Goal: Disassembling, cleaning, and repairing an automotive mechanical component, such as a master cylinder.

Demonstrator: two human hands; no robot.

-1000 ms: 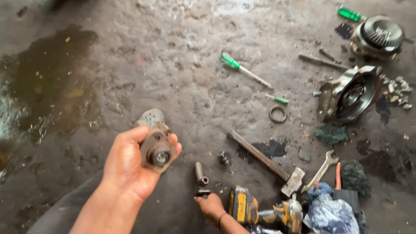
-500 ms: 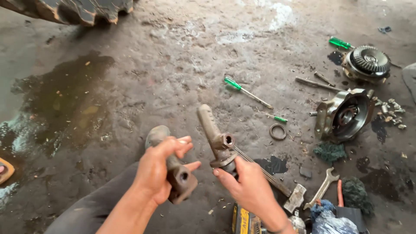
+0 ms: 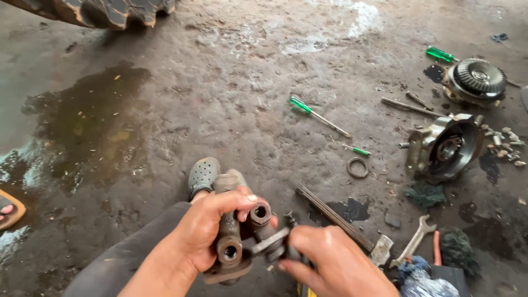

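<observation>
Reaching in from the lower edge, your left hand (image 3: 206,234) wraps its fingers around a rusty cast cylinder body (image 3: 228,247), thumb over the top, holding it low at centre above the stained concrete floor (image 3: 231,93). Your right hand (image 3: 330,264) pinches a slim metal tool (image 3: 269,242) whose tip sits against the body beside its two round open ports. A hammer (image 3: 341,225) lies just beyond, with a green-handled screwdriver (image 3: 319,114) farther off.
</observation>
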